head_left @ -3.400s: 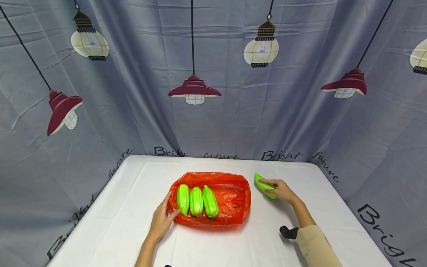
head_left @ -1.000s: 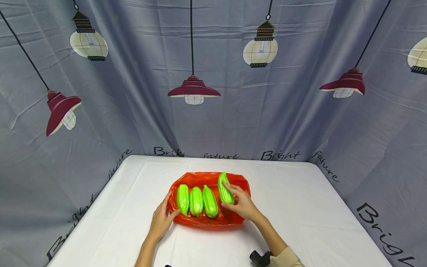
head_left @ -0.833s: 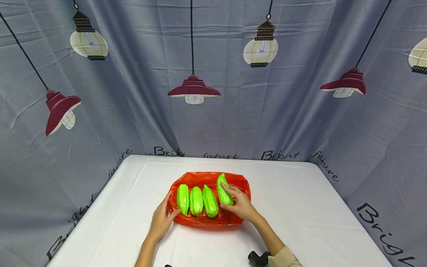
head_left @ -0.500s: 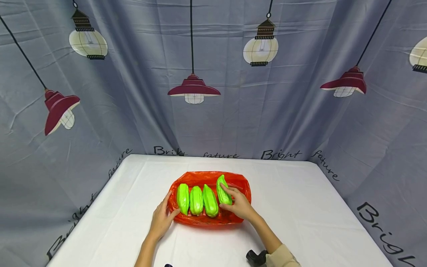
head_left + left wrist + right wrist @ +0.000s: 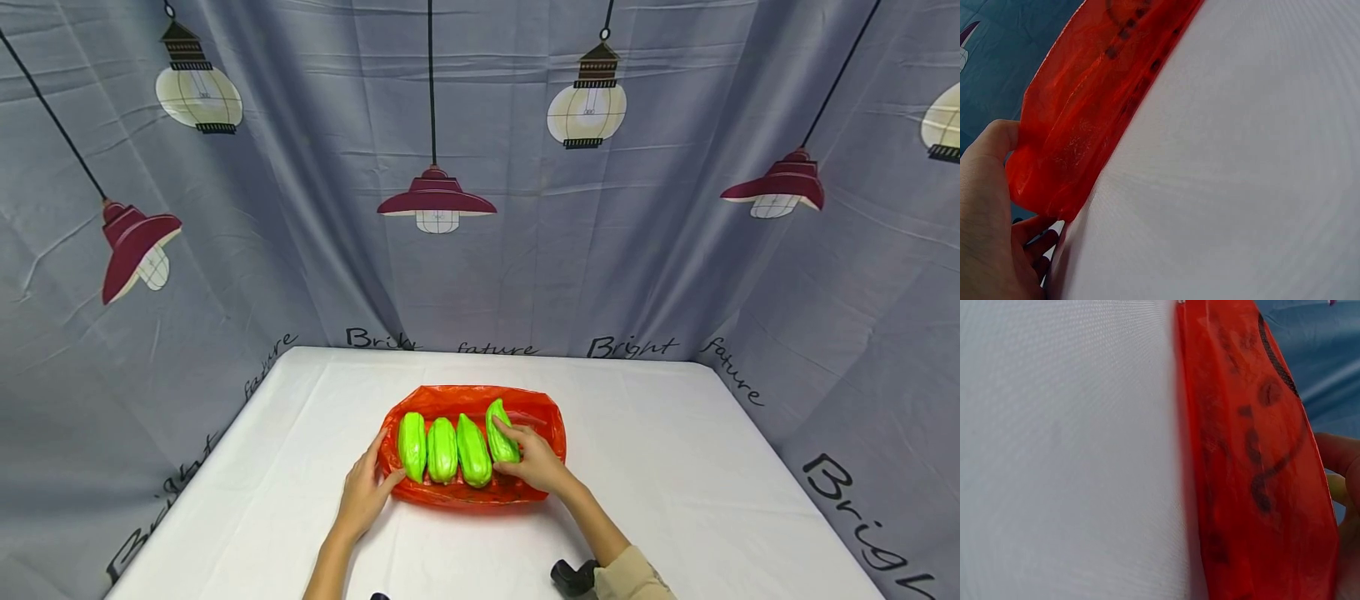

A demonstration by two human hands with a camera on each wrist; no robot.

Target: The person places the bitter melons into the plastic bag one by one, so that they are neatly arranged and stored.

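A red plastic bag (image 5: 472,502), rolled open like a shallow basket, sits mid-table. My left hand (image 5: 363,493) holds its left end; the left wrist view shows thumb and fingers (image 5: 1002,136) around the thin red plastic (image 5: 1066,147). Inside lie three ridged green gourds side by side: a left one (image 5: 412,447), a middle one (image 5: 442,452) and a longer one (image 5: 473,452). My right hand (image 5: 546,465) grips a fourth green gourd (image 5: 501,435) between thumb and fingers, just right of that row. The bag wall hides most of this grip in the right wrist view.
A white cloth covers the table (image 5: 675,483). Grey-blue curtains (image 5: 480,283) with printed lamps stand behind and at both sides. A black wrist-worn device (image 5: 572,577) sits by the right sleeve (image 5: 633,575).
My right hand carried the gourd from the table at the right into the bag, then edged it left and nearer, beside the row. My left hand kept its place on the bag.
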